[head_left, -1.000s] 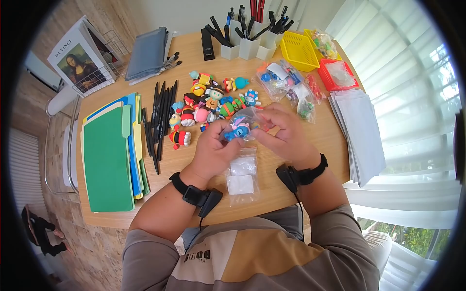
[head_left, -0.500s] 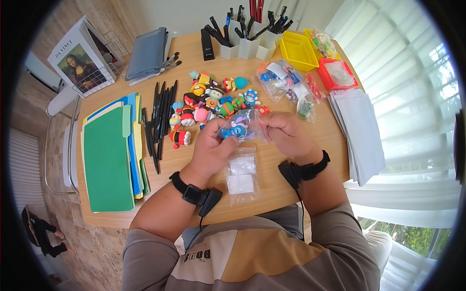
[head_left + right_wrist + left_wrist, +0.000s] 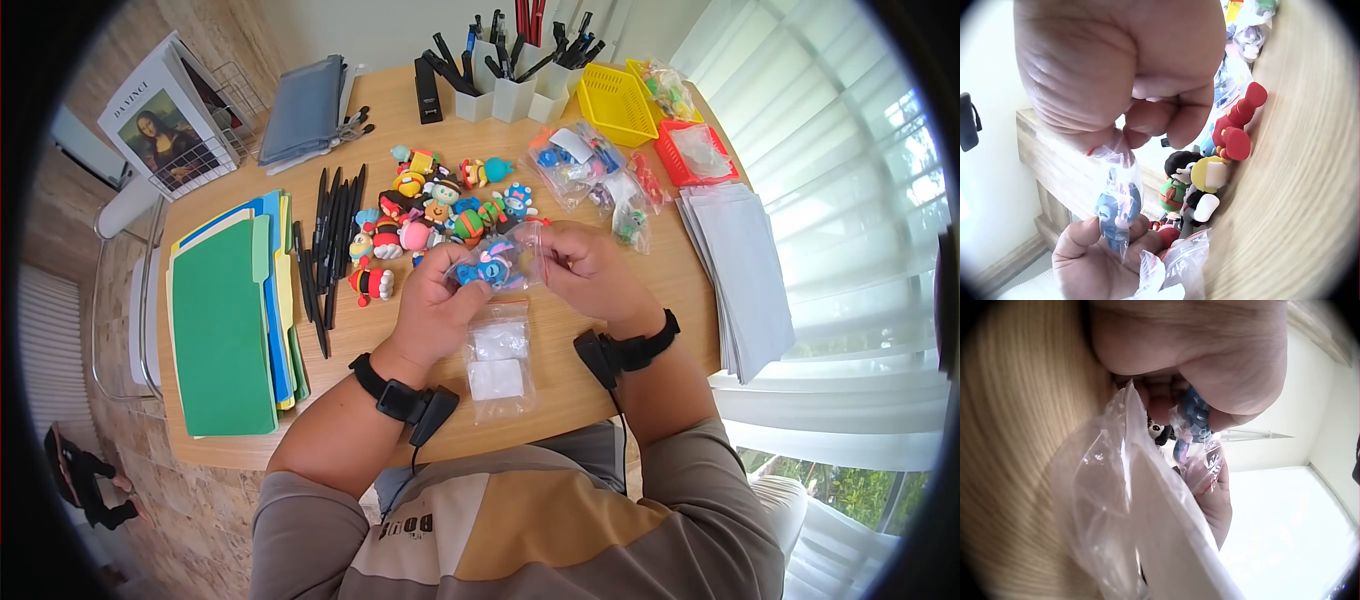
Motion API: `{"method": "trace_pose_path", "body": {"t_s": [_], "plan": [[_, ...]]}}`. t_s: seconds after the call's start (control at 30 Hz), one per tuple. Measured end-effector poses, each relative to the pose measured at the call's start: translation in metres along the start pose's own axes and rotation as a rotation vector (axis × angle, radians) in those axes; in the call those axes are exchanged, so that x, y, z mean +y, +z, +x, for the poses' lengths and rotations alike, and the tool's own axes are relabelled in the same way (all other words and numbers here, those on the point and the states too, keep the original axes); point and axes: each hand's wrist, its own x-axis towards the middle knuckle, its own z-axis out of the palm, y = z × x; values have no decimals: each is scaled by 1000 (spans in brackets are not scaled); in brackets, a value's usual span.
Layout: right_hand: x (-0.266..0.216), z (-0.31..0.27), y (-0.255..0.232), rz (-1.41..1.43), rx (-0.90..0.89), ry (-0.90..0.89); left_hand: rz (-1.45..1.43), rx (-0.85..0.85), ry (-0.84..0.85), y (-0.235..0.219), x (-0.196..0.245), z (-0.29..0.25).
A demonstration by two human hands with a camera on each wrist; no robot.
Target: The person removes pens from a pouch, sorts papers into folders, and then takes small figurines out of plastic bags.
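A small blue figurine with pink parts (image 3: 490, 268) lies inside a clear zip bag (image 3: 1132, 178) held above the table. My left hand (image 3: 432, 305) grips the bag and the figurine through it, thumb on the near side. At the bag's red-lined mouth, the thumb and fingers of my right hand (image 3: 598, 272) pinch the plastic. Below both hands, a clear bag with white packets (image 3: 498, 365) lies flat on the table. Just beyond the hands sits a pile of colourful toy figurines (image 3: 440, 205).
Black pens (image 3: 335, 240) and coloured folders (image 3: 220, 320) lie to the left. Filled plastic bags (image 3: 580, 160), a yellow basket (image 3: 615, 105), a red basket (image 3: 690, 150) and white envelopes (image 3: 735, 280) are on the right. White pen holders (image 3: 510, 98) stand at the back.
My right hand's fingers, spread over the bag a second ago, have drawn together on its mouth edge. The bag has been stretched out toward the right; my left hand stays about where it was.
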Motion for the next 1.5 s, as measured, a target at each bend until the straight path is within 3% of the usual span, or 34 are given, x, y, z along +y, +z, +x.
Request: {"method": "trace_pose_path", "body": {"t_s": [0.07, 0.1, 0.17, 0.4, 0.47, 0.5, 0.57, 0.6, 0.67, 0.7, 0.77, 0.87, 1.1, 1.17, 1.3, 1.37, 1.5], "plan": [[0, 3, -4, -183, -20, -222, -5, -6, 9, -1, -1, 1], [0, 3, -4, -183, -20, -223, -33, -6, -3, -1, 0, 0], [0, 2, -4, -91, 2, -141, -60, -5, -14, -1, 1, 0], [7, 1, -4, -29, 99, -119, -128, 22, -27, -3, 0, 1], [6, 1, -2, 371, 189, 10, -189, 29, -29, -4, -1, 1], [9, 2, -4, 371, 189, 11, -171, 41, -27, -3, 0, 1], [14, 5, -10, 115, 107, -153, -153, 52, -24, -1, 1, 2], [12, 6, -11, 115, 108, -152, -156, 50, -22, -1, 2, 2], [7, 8, -12, -166, 97, -401, -160, 47, -20, -1, 2, 2], [9, 7, -11, -165, 96, -401, -162, 37, -16, -1, 1, 2], [10, 6, -9, -145, -15, -302, -164, 27, -14, -2, 1, 2], [-4, 5, -6, -243, -29, -204, -165, 30, -24, -2, 1, 2], [-5, 3, -9, -158, -73, -144, -152, 2, -9, -5, -2, 2], [-4, 0, -8, 42, -149, 47, -153, -14, 9, -4, -2, 2], [4, 1, -2, 86, -193, 15, -76, -1, -2, -3, 2, 1], [1, 3, 3, 297, -165, 100, -19, -19, -17, -5, 2, 1], [4, 4, 5, 293, -145, 79, 67, -40, -6, -4, 4, 0]]}}
